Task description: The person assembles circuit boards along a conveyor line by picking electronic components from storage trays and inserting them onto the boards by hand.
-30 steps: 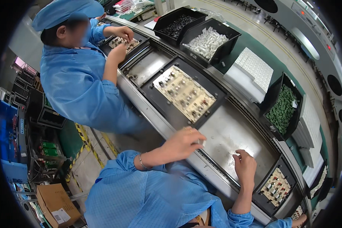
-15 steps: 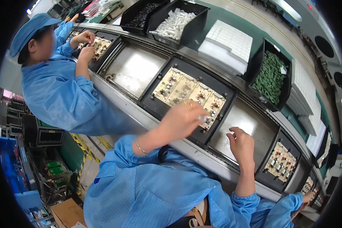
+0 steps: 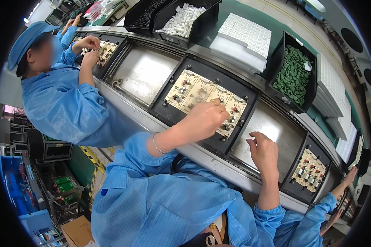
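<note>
My left hand (image 3: 206,119) is over the right half of a tan circuit board panel (image 3: 185,91), fingers bent and pressed together at its components. Whatever they pinch is hidden behind the fingers. The panel carries small red, black and white parts and lies in a black frame (image 3: 163,116) on the conveyor line. To the right, my right hand (image 3: 264,154) hovers above a bare metal stretch (image 3: 245,152) between two frames. Its fingers are loosely curled, thumb and forefinger slightly apart, and nothing shows between them.
Beyond the line stand black bins of white parts (image 3: 183,20), black parts (image 3: 146,16) and green discs (image 3: 293,74), plus stacked white foam trays (image 3: 243,39). A co-worker (image 3: 62,94) handles another board at left. Another person's arm (image 3: 332,201) reaches in at lower right.
My left hand has moved slightly right and down onto the board, its fingers closing in on the components. My right hand has barely moved. The arm at lower right has reached farther up.
</note>
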{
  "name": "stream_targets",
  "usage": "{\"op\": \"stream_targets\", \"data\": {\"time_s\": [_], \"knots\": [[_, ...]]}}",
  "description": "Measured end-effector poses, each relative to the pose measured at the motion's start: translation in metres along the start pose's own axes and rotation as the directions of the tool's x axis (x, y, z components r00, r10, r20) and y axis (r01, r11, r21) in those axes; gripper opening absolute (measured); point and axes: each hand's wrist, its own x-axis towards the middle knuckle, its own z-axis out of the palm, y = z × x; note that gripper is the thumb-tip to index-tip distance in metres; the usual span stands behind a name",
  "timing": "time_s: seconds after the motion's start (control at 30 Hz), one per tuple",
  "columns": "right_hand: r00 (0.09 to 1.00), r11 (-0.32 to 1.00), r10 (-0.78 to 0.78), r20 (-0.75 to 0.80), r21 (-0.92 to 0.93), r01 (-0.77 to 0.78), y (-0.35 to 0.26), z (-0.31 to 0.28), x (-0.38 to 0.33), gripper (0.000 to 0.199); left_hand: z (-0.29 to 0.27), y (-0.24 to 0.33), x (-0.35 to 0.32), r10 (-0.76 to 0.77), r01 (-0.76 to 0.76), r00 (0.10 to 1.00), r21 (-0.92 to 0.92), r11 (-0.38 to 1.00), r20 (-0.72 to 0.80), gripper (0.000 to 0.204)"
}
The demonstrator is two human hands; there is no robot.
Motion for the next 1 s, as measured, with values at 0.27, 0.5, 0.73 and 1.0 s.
{"op": "stream_targets", "data": {"time_s": [0.27, 0.5, 0.73, 1.0], "knots": [[1.000, 1.000, 0.017, -0.013, -0.001, -0.017, -0.006, 0.002, 0.009, 0.018, -0.026, -0.025, -0.002, 0.007, -0.012, 1.000, -0.233, 0.973, -0.021, 0.020], [1.000, 1.000, 0.021, 0.003, 0.007, -0.021, -0.014, 0.006, 0.015, 0.019, -0.037, -0.050, -0.013, -0.128, 0.139, 0.990, -0.232, 0.963, 0.061, 0.017], [0.999, 0.999, 0.045, 0.006, -0.001, -0.045, -0.016, 0.010, 0.020, 0.018, -0.040, -0.046, -0.007, -0.089, 0.101, 0.993, -0.186, 0.977, 0.072, 0.025], [0.999, 1.000, 0.030, -0.014, 0.003, -0.030, -0.020, 0.014, 0.026, 0.019, -0.043, -0.048, -0.003, -0.027, 0.039, 0.996, -0.142, 0.989, 0.085, 0.039]]}}
